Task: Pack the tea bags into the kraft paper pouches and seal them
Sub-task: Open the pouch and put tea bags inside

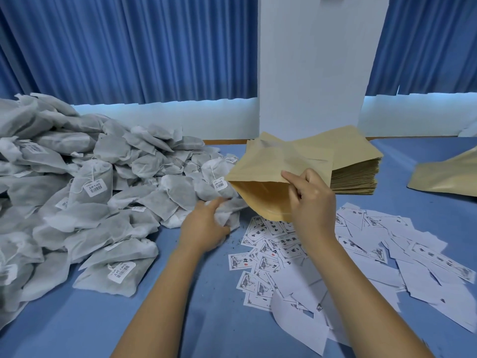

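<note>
Gripping a tea bag point(228, 211), the left hand point(204, 228) sits beside the pouch point(271, 182) (mouth open), pinched by the right hand point(309, 200).

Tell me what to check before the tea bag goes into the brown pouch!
1. Mouth of the pouch open: ok, its inside shows.
2. Top edge pinched by the right hand: ok.
3. A tea bag held in the left hand: ok, fingers curl round it.
4. Tea bag near the mouth: ok, just left of the opening.
5. Only one tea bag in hand: cannot tell, it is bunched up.
6. Nothing already deep inside the pouch: cannot tell, hidden.
</note>
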`<state>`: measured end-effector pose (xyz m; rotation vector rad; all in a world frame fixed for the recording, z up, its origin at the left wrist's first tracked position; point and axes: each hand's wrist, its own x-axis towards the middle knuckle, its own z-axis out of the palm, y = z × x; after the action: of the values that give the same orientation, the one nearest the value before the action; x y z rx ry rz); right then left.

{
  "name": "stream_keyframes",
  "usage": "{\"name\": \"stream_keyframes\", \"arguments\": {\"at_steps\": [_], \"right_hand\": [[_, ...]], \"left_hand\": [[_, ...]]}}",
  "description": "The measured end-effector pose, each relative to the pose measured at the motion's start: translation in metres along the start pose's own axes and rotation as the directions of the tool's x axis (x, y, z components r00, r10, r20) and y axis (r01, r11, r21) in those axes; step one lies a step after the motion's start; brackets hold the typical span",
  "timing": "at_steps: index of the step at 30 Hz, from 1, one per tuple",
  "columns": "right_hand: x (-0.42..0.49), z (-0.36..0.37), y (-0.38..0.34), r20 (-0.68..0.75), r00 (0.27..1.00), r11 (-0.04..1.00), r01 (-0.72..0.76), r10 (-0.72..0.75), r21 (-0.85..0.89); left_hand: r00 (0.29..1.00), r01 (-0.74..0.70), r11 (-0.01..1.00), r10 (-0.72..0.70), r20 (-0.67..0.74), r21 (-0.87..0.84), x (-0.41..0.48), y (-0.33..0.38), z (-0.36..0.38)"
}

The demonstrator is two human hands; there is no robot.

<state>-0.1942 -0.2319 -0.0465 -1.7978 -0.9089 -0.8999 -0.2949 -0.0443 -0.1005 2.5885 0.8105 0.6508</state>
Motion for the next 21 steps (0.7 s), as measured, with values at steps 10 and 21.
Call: {"name": "stream_keyframes", "arguments": {"at_steps": [10, 21], "right_hand": [[0.001, 0.005, 0.000, 0.080, 0.996, 0.996, -0.055, 0.049, 0.071], [0.007, -0.003, -0.010, 0.164, 0.984, 0.980, -0.102, 0.074, 0.171]], "left_hand": [[1.000, -0.024, 0.427, 0.017, -0.019, -0.904, -0.037, -0.010, -0.088], [0.956, 0.124, 0.815, 0.055, 0.289, -0.566, -0.037, 0.072, -0.055]]}}
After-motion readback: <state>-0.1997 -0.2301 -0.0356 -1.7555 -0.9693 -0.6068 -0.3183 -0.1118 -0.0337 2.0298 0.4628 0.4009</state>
